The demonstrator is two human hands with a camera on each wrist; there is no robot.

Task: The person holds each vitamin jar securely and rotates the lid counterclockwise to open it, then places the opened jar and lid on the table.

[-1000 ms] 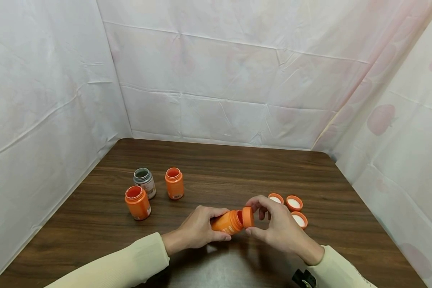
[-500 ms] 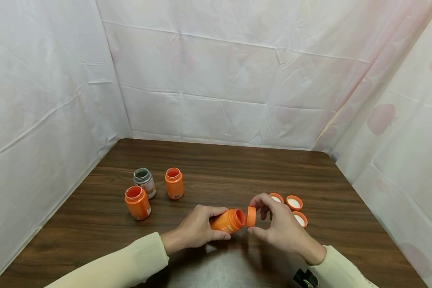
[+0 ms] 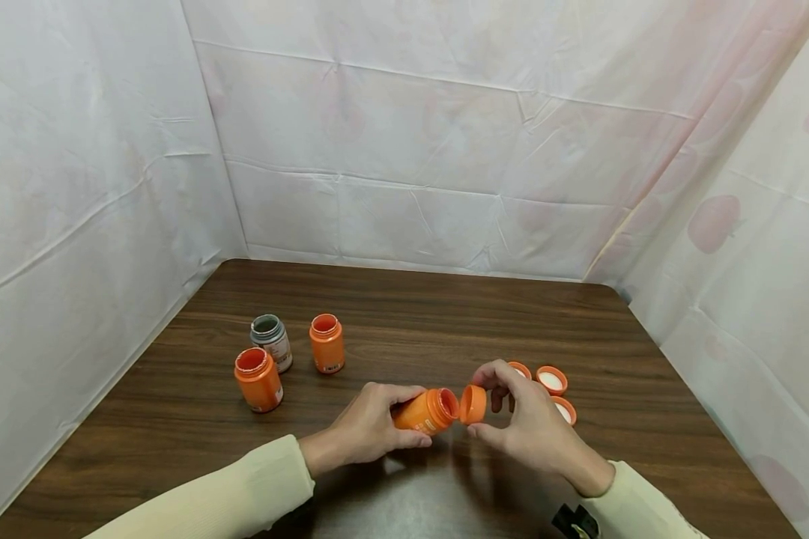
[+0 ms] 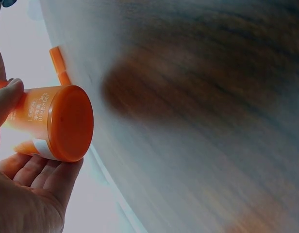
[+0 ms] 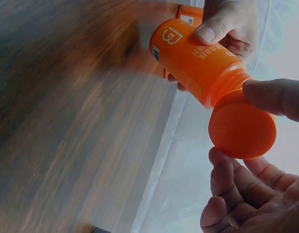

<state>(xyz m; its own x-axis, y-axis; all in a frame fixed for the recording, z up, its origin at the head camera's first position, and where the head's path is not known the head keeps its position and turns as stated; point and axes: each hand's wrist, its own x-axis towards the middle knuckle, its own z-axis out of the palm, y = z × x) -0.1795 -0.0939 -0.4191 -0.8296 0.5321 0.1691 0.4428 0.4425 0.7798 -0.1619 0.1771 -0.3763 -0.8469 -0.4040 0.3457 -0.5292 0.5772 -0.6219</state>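
My left hand [image 3: 371, 425] grips an orange pill bottle [image 3: 421, 414] around its body, thumb on the near side. The bottle is tilted, its open threaded mouth pointing right. In the left wrist view its round base [image 4: 72, 124] faces the camera. My right hand [image 3: 527, 423] pinches an orange screw cap [image 3: 473, 405] between thumb and fingers, right beside the mouth. In the head view the cap's hollow side faces partly left toward the bottle. Its smooth top [image 5: 242, 126] shows in the right wrist view, overlapping the bottle neck.
To the left stand two uncapped orange bottles [image 3: 259, 380] and a grey one [image 3: 272, 343]. Three orange caps [image 3: 551, 380] with white linings lie hollow side up behind my right hand, partly covered by it. White sheeting [image 3: 411, 150] hangs around the dark wooden table [image 3: 431, 314].
The cap has come off the bottle mouth and moved slightly right with my right hand, turning to show its hollow inside. My left hand and the bottle have shifted very little.
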